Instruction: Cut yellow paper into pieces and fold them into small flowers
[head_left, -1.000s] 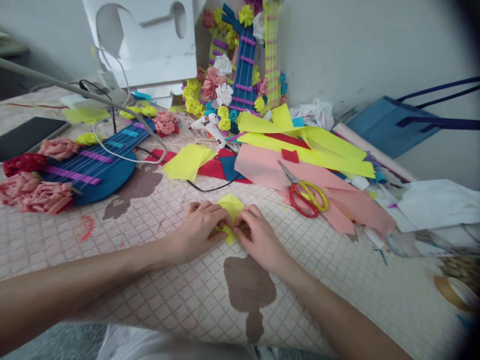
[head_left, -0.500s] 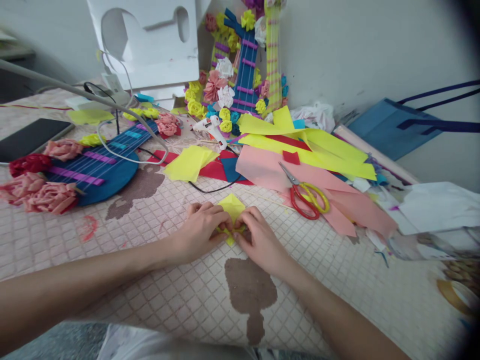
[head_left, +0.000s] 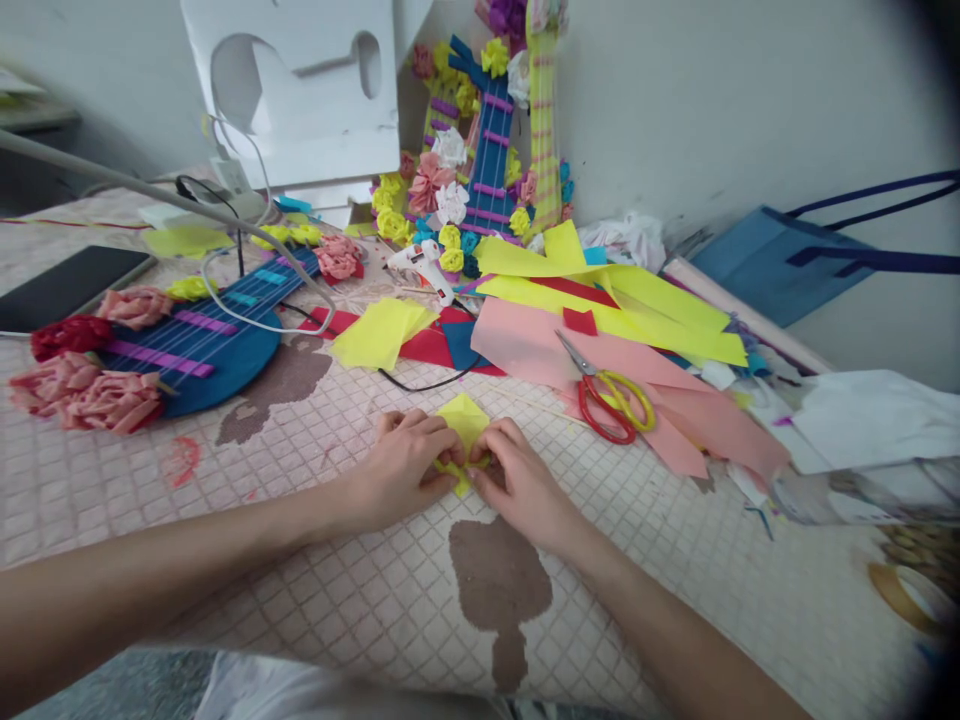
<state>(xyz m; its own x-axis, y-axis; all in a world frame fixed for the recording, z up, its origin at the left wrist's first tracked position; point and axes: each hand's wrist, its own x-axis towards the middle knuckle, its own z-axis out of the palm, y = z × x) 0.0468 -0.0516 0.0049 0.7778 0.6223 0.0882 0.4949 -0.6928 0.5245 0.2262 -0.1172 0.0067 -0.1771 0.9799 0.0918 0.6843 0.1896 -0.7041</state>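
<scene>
A small piece of yellow paper lies on the quilted table cover, its near part folded or bunched between my fingers. My left hand pinches its left side, fingertips and thumb together. From the right, my right hand grips the other side, thumb and forefinger pressed on it. Both sets of fingertips nearly meet at the middle and hide part of the folds. A near corner of the paper points toward me below the fingers.
Red-and-yellow scissors rest on pink sheets. A white glue gun lies behind yellow sheets. A blue paper guitar with paper flowers sits left, near a black tablet. A tape roll is at far right.
The camera view has shifted slightly. Both hands keep their hold on the yellow paper, with barely any movement of the fingers.
</scene>
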